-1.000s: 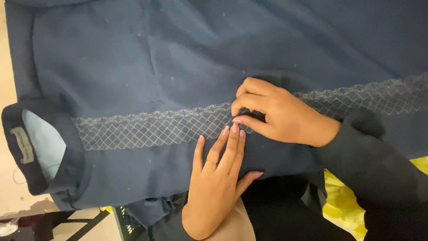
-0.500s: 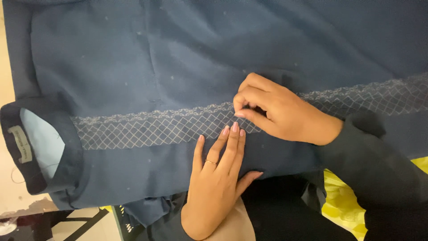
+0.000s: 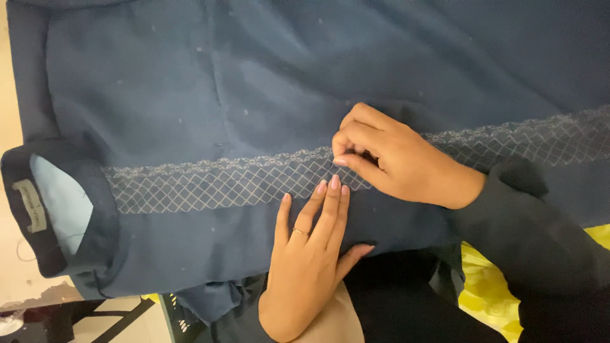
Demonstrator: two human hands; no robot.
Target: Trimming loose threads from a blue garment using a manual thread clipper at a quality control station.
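Observation:
A navy blue garment lies flat, its collar at the left. A band of pale diamond-pattern embroidery runs across it from collar to right edge. My left hand, a ring on one finger, rests flat on the cloth just below the band, fingertips touching its lower edge. My right hand, in a dark sleeve, comes in from the right. Its thumb and fingers pinch the band right above my left fingertips. What sits between the pinching fingers is hidden.
The collar's light blue lining carries a small cream label. Yellow cloth shows at the lower right under my sleeve. A dark crate or frame and pale floor show below the garment's lower left edge.
My right hand's fingers have shifted slightly on the embroidered band. My left hand has stayed flat in the same place.

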